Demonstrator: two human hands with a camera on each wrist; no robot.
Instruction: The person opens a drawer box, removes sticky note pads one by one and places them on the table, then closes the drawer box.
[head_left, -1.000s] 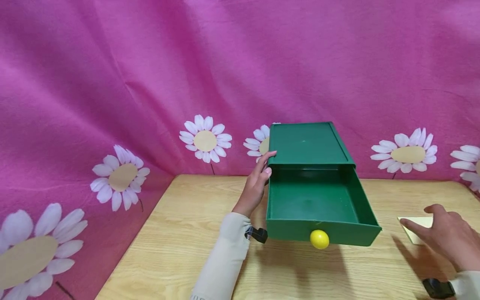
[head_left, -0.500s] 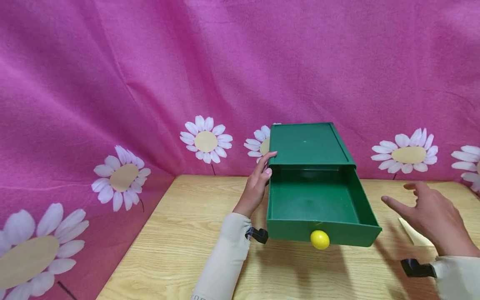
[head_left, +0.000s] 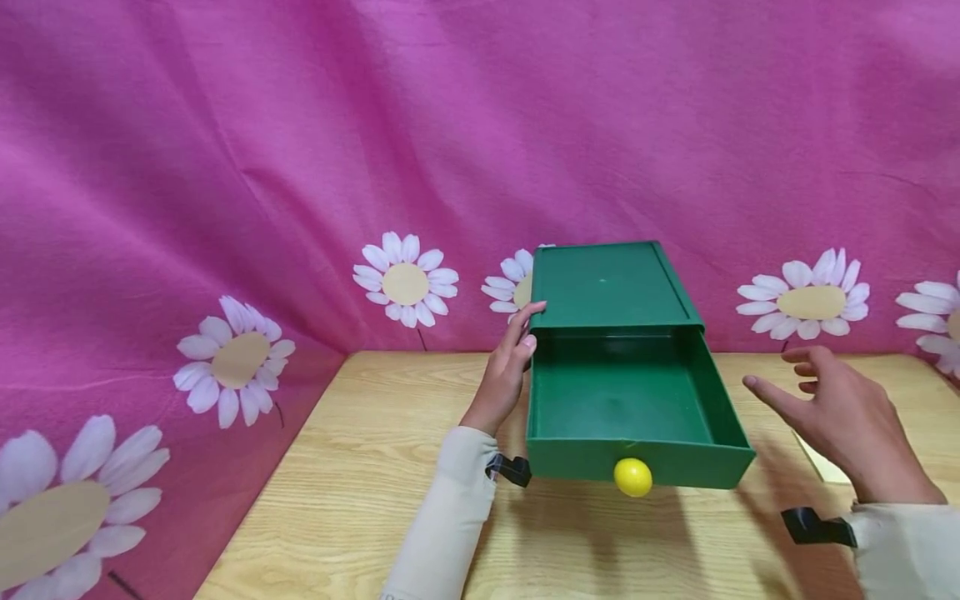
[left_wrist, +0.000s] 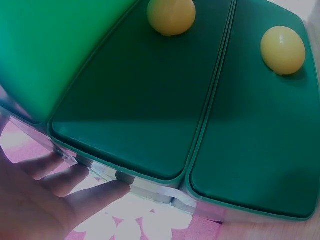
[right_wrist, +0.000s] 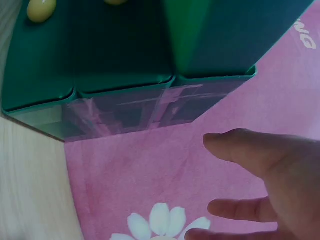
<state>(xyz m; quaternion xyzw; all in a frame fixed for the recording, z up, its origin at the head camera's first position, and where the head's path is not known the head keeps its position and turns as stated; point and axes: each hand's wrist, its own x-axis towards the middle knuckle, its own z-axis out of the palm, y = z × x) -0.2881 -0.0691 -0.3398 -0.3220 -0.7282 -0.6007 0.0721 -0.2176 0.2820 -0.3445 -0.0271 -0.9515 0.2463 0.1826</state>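
Observation:
A green drawer cabinet [head_left: 611, 283] stands on the table with its top drawer [head_left: 637, 462] pulled out and the drawer's floor showing. That drawer has a round yellow knob [head_left: 633, 477]. My left hand [head_left: 501, 375] rests along the cabinet's left side, fingers extended, the thumb near the drawer opening. In the left wrist view, two lower drawer fronts [left_wrist: 135, 110] are closed, each with a yellow knob. My right hand [head_left: 847, 417] hovers right of the drawer, fingers spread and thumb pointing toward it, holding nothing. Below it lies a pale yellow paper square [head_left: 825, 465], partly hidden by the hand.
The wooden table [head_left: 360, 467] extends to both sides and in front of the cabinet. A pink cloth [head_left: 450, 125] with white daisies hangs behind and at the left. Clear tape [right_wrist: 165, 107] runs across the cabinet's right side in the right wrist view.
My right hand has lifted from over the paper square and moved left, toward the drawer. The left hand keeps its place on the cabinet, and the drawer is still out.

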